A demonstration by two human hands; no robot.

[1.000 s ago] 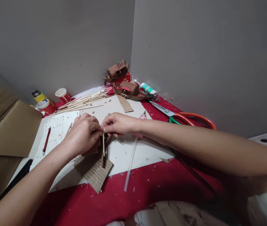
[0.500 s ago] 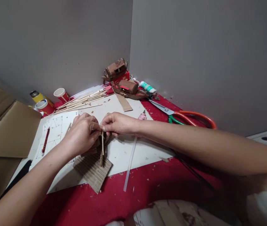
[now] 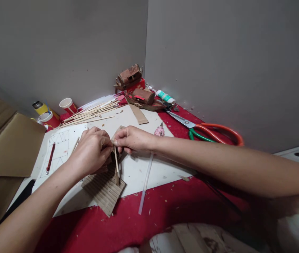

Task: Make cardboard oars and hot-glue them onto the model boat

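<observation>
My left hand point(image 3: 91, 151) and my right hand point(image 3: 131, 138) meet at the middle of the white board point(image 3: 144, 168). Both are closed in a pinch at the top of a thin wooden stick point(image 3: 116, 165). The stick slants down onto a piece of ribbed corrugated cardboard point(image 3: 103, 191) lying on the board. My left hand also presses on a small brown cardboard part under it, mostly hidden by the fingers. A clear glue stick point(image 3: 145, 184) lies just right of the cardboard.
A bundle of wooden sticks point(image 3: 91, 112), red paper cups point(image 3: 67, 104), small cardboard models point(image 3: 136, 86), a glue tube point(image 3: 165, 97) and orange-handled scissors point(image 3: 207, 130) sit along the back. A red pen point(image 3: 50, 158) lies on a gridded sheet. A cardboard box point(image 3: 7, 147) stands at the left.
The stick's lower end has swung slightly right, so it now leans instead of hanging straight. Both hands stay together at its top.
</observation>
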